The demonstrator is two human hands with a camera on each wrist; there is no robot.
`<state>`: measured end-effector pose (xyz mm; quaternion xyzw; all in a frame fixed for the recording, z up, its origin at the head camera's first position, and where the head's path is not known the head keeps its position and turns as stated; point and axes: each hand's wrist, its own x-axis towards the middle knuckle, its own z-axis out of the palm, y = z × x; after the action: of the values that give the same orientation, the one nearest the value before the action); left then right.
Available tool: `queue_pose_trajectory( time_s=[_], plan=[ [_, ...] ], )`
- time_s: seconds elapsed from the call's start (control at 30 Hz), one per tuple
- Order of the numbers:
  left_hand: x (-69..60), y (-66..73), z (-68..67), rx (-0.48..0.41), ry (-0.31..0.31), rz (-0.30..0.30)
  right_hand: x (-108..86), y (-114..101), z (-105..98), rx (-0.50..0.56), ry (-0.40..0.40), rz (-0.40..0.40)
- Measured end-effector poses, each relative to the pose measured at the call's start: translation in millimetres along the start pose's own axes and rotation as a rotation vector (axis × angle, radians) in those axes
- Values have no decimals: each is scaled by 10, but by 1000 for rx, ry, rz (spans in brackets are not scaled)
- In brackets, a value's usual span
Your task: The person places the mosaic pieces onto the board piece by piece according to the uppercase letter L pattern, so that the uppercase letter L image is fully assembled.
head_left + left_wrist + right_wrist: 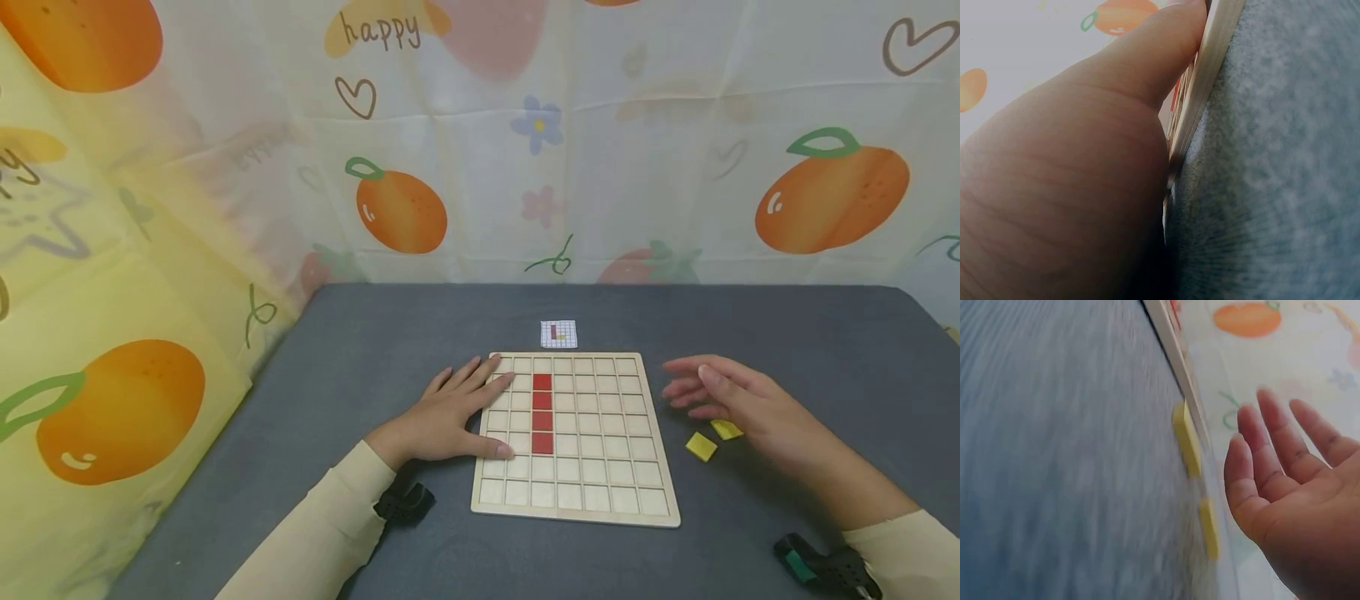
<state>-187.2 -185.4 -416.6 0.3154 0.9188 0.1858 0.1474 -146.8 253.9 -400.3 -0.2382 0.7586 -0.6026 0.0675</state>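
Four red squares [542, 401] form a vertical column on the wooden grid board [600, 520]. The left hand [442, 417] rests with spread fingers on the board's left side; in the left wrist view its thumb [1147, 56] lies at the board's edge [1200, 81]. To the right of the board the right hand [738, 400] hovers with relaxed fingers and holds nothing visible. Beneath and beside it lie two yellow pieces, one [701, 447] nearer the board and one [727, 429] partly covered. The right wrist view shows the right hand [1300, 481] beyond the yellow pieces [1186, 439].
A small card [558, 334] printed with a grid and coloured cells lies just behind the board. The dark grey table [420, 325] reaches back to a patterned cloth [480, 200] with oranges, which also hangs along the left side.
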Motion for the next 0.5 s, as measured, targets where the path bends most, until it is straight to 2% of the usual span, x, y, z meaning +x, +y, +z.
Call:
queue_pose_trajectory(
  time_s=[0.13, 0.33, 0.43, 0.5],
  plan=[
    [5, -3, 7, 6, 6, 2, -68, 97, -131, -14, 38, 12],
    [5, -11, 12, 10, 8, 5, -111, 202, -227, -105, 116, 46],
    [3, -15, 13, 7, 9, 8, -129, 220, -240, -148, 122, 88],
    [-2, -15, 13, 3, 11, 8, -134, 226, -239, -196, 100, 129]
  ],
)
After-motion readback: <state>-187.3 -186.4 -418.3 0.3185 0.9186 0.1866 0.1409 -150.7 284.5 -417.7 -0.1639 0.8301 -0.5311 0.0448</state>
